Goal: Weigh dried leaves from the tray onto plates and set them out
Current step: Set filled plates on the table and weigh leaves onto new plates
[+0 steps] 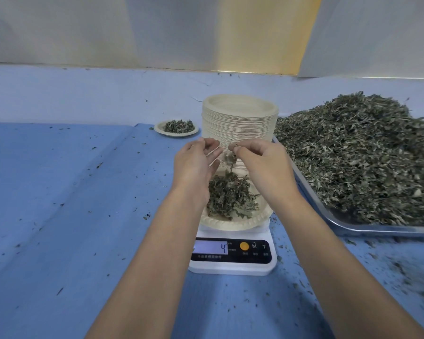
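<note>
White digital scale up front reads 4, pale paper plate on it holding dried green leaves. Right hand just above pinches a few of them, left hand loose and open. Topping-up stage I reckon; next it needs small pinches from the silver metal tray alongside, watching that readout
</note>
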A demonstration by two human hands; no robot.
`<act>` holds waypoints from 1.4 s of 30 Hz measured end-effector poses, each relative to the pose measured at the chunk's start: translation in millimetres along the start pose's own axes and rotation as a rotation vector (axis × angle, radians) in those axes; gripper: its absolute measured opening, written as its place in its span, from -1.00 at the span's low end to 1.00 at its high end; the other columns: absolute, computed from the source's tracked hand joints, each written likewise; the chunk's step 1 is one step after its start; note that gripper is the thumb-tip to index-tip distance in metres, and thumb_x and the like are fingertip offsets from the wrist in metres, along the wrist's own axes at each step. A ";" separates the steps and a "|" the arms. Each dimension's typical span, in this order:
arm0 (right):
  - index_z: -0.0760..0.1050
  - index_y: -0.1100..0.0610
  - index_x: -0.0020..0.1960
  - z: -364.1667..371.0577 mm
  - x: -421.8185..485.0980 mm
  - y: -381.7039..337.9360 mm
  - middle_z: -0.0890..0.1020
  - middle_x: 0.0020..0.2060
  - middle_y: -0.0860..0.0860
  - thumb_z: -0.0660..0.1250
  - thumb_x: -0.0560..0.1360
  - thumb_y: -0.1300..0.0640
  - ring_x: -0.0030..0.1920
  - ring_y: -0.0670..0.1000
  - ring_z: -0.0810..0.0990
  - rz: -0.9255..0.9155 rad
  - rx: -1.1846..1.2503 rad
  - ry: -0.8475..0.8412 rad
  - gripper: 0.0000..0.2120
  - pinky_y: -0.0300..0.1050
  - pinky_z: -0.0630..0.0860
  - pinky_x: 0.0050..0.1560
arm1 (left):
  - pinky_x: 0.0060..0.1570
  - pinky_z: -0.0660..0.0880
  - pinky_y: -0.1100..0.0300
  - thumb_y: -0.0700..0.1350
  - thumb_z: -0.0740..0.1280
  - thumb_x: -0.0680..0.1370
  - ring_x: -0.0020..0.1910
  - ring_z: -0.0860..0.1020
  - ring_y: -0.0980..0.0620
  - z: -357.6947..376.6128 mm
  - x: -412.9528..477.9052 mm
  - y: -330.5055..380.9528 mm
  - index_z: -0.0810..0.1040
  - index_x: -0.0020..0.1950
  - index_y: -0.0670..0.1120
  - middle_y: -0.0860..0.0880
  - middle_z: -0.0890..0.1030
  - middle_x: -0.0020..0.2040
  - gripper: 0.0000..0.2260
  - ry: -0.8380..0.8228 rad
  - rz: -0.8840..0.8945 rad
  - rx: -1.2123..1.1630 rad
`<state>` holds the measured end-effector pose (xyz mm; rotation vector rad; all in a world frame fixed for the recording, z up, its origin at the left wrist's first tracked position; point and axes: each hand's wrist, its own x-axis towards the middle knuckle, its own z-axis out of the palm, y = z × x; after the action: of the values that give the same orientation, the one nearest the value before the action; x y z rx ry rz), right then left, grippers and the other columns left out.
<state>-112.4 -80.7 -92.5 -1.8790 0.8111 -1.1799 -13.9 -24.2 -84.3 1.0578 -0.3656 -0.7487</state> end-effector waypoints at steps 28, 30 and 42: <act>0.61 -0.07 -0.18 -12.2 6.0 5.6 0.64 -0.24 -0.20 0.34 0.48 0.13 -0.16 -0.23 0.56 0.025 0.007 0.038 -0.86 -0.25 0.49 -0.05 | 0.02 0.18 0.26 0.19 0.09 0.60 0.21 0.45 0.17 2.7 -16.1 5.3 0.56 0.22 0.04 0.12 0.62 0.15 -0.61 -0.253 0.158 0.510; 0.62 -0.07 -0.18 -23.4 8.6 9.4 0.66 -0.19 -0.17 0.33 0.49 0.15 -0.11 -0.16 0.58 0.045 0.011 0.032 -0.84 -0.13 0.52 0.04 | 0.09 0.18 0.23 0.19 0.07 0.60 0.26 0.42 0.19 1.9 -13.2 3.6 0.54 0.27 0.02 0.13 0.56 0.24 -0.58 -0.274 0.201 0.601; 0.53 0.05 0.25 -115.4 25.3 70.5 0.64 0.06 0.09 0.28 0.52 0.15 -0.20 0.08 0.58 0.250 -0.805 0.003 -0.69 -0.10 0.51 -0.17 | 0.44 -0.30 -0.06 0.25 -0.13 0.60 0.51 -0.22 0.17 -1.3 -3.7 -11.8 0.03 0.54 0.16 0.14 -0.09 0.56 -0.49 -0.376 0.393 1.209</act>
<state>-217.6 -167.9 -108.7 -2.2887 1.6416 -0.7398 -20.2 -24.1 -95.0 1.8771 -1.4182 -0.3099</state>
